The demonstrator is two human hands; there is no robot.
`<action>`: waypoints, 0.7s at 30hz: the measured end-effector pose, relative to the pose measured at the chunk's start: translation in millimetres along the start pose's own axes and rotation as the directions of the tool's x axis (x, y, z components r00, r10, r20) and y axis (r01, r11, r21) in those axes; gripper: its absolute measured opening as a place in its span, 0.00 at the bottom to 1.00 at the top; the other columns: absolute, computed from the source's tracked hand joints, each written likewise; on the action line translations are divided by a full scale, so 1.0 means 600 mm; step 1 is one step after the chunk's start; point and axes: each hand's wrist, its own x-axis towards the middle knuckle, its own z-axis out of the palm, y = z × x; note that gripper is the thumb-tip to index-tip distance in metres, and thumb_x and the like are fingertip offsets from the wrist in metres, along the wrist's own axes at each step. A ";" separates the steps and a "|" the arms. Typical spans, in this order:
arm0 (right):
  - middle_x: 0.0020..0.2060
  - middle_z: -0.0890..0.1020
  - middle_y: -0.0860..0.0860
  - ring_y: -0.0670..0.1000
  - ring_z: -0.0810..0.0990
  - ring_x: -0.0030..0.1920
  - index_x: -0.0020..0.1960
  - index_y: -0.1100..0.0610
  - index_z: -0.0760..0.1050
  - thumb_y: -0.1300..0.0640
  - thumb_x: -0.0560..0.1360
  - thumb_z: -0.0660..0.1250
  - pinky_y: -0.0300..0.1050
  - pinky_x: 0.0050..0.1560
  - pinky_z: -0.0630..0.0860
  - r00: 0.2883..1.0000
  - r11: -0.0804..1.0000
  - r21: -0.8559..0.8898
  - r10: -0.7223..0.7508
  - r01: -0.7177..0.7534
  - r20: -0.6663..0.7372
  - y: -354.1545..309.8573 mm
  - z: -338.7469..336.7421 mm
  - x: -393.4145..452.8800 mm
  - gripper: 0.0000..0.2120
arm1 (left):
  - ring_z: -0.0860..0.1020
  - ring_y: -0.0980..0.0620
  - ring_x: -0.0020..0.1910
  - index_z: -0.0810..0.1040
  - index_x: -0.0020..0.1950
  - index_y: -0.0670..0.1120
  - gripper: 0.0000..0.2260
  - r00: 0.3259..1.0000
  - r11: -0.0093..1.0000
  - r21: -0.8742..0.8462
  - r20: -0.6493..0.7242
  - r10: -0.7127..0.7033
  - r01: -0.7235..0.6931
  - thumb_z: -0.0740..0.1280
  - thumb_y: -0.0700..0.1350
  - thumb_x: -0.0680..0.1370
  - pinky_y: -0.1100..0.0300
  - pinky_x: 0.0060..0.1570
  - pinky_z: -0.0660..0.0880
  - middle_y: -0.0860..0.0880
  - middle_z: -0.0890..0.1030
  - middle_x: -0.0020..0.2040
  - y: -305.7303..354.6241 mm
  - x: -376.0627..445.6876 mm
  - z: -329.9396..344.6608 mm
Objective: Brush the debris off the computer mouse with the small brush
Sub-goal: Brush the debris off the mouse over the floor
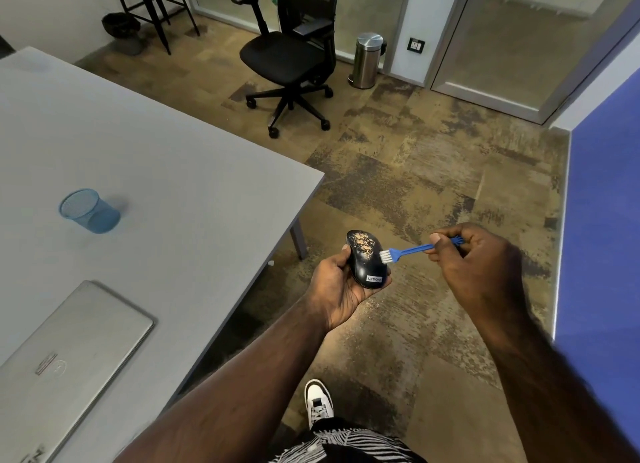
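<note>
My left hand (334,287) grips a black computer mouse (364,260) from below, out over the floor to the right of the table. Tan crumbs of debris cover the mouse's upper front part. A white label sits at its near end. My right hand (474,258) pinches the handle of a small blue brush (408,250). The brush's white bristles touch the right side of the mouse, just below the debris.
A grey table (156,171) fills the left, bearing a blue mesh cup (89,211) and a closed silver laptop (69,351). A black office chair (294,57) and a steel bin (367,60) stand farther off. A blue wall panel (602,237) runs on the right. My shoe (318,402) is below.
</note>
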 end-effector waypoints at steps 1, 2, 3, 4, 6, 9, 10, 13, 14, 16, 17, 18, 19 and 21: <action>0.33 0.82 0.42 0.41 0.83 0.34 0.49 0.54 0.83 0.57 0.76 0.71 0.30 0.30 0.77 1.000 1.000 0.000 -0.009 0.009 0.023 -0.001 0.002 -0.001 0.03 | 0.78 0.36 0.53 0.73 0.60 0.36 0.20 1.000 1.000 0.000 0.002 0.004 -0.004 0.52 0.50 0.84 0.43 0.57 0.74 0.33 0.76 0.60 0.000 0.001 0.000; 0.33 0.83 0.44 0.43 0.84 0.35 0.49 0.54 0.83 0.57 0.76 0.71 0.34 0.31 0.79 0.999 1.000 -0.015 -0.009 0.010 0.047 -0.001 0.004 -0.002 0.03 | 0.77 0.35 0.54 0.72 0.60 0.36 0.20 1.000 1.000 -0.003 0.002 0.011 -0.011 0.52 0.50 0.84 0.43 0.58 0.73 0.33 0.76 0.61 0.000 0.002 0.000; 0.34 0.84 0.46 0.45 0.84 0.35 0.49 0.54 0.83 0.56 0.76 0.71 0.39 0.32 0.80 0.998 0.999 -0.039 0.003 -0.001 0.057 0.000 0.004 -0.002 0.04 | 0.77 0.35 0.56 0.72 0.60 0.36 0.19 1.000 1.000 -0.007 0.001 0.016 -0.016 0.52 0.50 0.84 0.42 0.58 0.72 0.33 0.75 0.63 0.000 0.003 0.000; 0.35 0.84 0.48 0.47 0.84 0.35 0.49 0.54 0.83 0.56 0.76 0.70 0.41 0.33 0.80 0.999 0.998 -0.062 0.021 -0.018 0.049 0.002 0.003 0.001 0.04 | 0.76 0.35 0.57 0.72 0.61 0.36 0.19 1.000 1.000 -0.009 0.001 0.015 -0.015 0.52 0.50 0.84 0.42 0.58 0.73 0.33 0.74 0.65 0.000 0.003 0.000; 0.34 0.84 0.47 0.46 0.84 0.34 0.49 0.53 0.83 0.55 0.76 0.70 0.38 0.31 0.77 0.999 0.997 -0.066 0.038 -0.037 0.006 0.006 -0.002 0.007 0.04 | 0.77 0.36 0.54 0.72 0.61 0.36 0.19 1.000 1.000 -0.004 0.004 0.008 -0.008 0.52 0.50 0.84 0.43 0.57 0.74 0.33 0.74 0.63 0.000 0.002 0.000; 0.33 0.82 0.40 0.39 0.84 0.33 0.48 0.51 0.82 0.56 0.76 0.71 0.29 0.30 0.76 1.000 0.998 0.066 0.019 -0.020 0.013 -0.007 -0.002 0.003 0.02 | 0.78 0.37 0.51 0.72 0.60 0.36 0.20 1.000 1.000 0.016 0.001 0.015 -0.015 0.51 0.51 0.84 0.44 0.56 0.75 0.33 0.76 0.58 -0.001 0.003 0.001; 0.33 0.82 0.39 0.36 0.83 0.34 0.48 0.49 0.81 0.56 0.76 0.71 0.27 0.31 0.75 0.999 0.995 0.098 -0.003 0.000 0.039 -0.013 0.002 -0.001 0.03 | 0.78 0.37 0.51 0.72 0.60 0.35 0.20 1.000 1.000 0.020 -0.002 0.016 -0.016 0.51 0.51 0.84 0.44 0.57 0.74 0.33 0.77 0.57 -0.001 0.004 0.002; 0.33 0.83 0.40 0.39 0.84 0.34 0.47 0.46 0.80 0.55 0.76 0.71 0.34 0.32 0.80 0.995 0.997 0.063 -0.039 0.033 0.096 -0.019 0.017 -0.012 0.04 | 0.77 0.37 0.51 0.72 0.59 0.35 0.20 1.000 1.000 0.022 -0.005 0.018 -0.018 0.51 0.50 0.84 0.43 0.60 0.71 0.32 0.76 0.57 -0.005 0.006 0.005; 0.34 0.83 0.42 0.41 0.84 0.34 0.48 0.47 0.81 0.54 0.76 0.70 0.38 0.33 0.81 0.995 0.999 0.033 -0.028 0.025 0.095 -0.017 0.020 -0.012 0.03 | 0.77 0.37 0.50 0.72 0.60 0.35 0.20 1.000 1.000 0.027 -0.005 0.017 -0.016 0.51 0.50 0.84 0.43 0.61 0.71 0.32 0.76 0.56 -0.006 0.005 0.006; 0.35 0.84 0.44 0.43 0.84 0.34 0.49 0.52 0.82 0.54 0.76 0.69 0.40 0.31 0.80 0.998 1.000 -0.024 0.005 -0.003 0.055 -0.010 0.018 -0.005 0.04 | 0.77 0.37 0.50 0.72 0.60 0.34 0.20 1.000 0.999 0.029 -0.005 0.015 -0.015 0.51 0.50 0.84 0.43 0.60 0.71 0.32 0.77 0.56 -0.005 0.004 0.005; 0.34 0.83 0.45 0.43 0.83 0.33 0.49 0.53 0.82 0.54 0.77 0.69 0.37 0.29 0.77 1.000 0.998 -0.056 0.010 -0.008 0.024 -0.005 0.015 -0.001 0.05 | 0.77 0.37 0.50 0.72 0.60 0.35 0.20 1.000 1.000 0.025 -0.007 0.016 -0.015 0.52 0.50 0.84 0.43 0.60 0.72 0.32 0.76 0.57 -0.004 0.002 0.005; 0.33 0.82 0.44 0.42 0.81 0.32 0.50 0.54 0.82 0.54 0.77 0.69 0.34 0.28 0.73 1.000 0.996 -0.084 0.010 -0.011 -0.009 -0.003 0.011 0.005 0.05 | 0.77 0.37 0.51 0.72 0.60 0.35 0.20 1.000 1.000 0.021 -0.010 0.016 -0.016 0.52 0.50 0.84 0.44 0.59 0.73 0.32 0.76 0.57 -0.003 0.000 0.004; 0.32 0.81 0.43 0.41 0.81 0.31 0.49 0.54 0.83 0.54 0.76 0.70 0.32 0.27 0.71 0.999 0.996 -0.092 0.011 -0.014 -0.036 -0.002 0.005 0.009 0.05 | 0.77 0.37 0.51 0.73 0.59 0.36 0.19 1.000 1.000 0.021 -0.011 0.018 -0.017 0.52 0.50 0.84 0.44 0.58 0.73 0.33 0.76 0.58 -0.002 -0.001 0.003; 0.31 0.80 0.40 0.40 0.81 0.30 0.48 0.51 0.83 0.54 0.76 0.70 0.30 0.26 0.72 0.999 0.999 -0.028 0.018 -0.019 -0.041 -0.005 0.001 0.012 0.03 | 0.77 0.37 0.52 0.73 0.60 0.36 0.19 1.000 0.999 0.033 -0.012 0.023 -0.023 0.52 0.50 0.84 0.44 0.58 0.73 0.33 0.76 0.59 -0.001 -0.001 0.001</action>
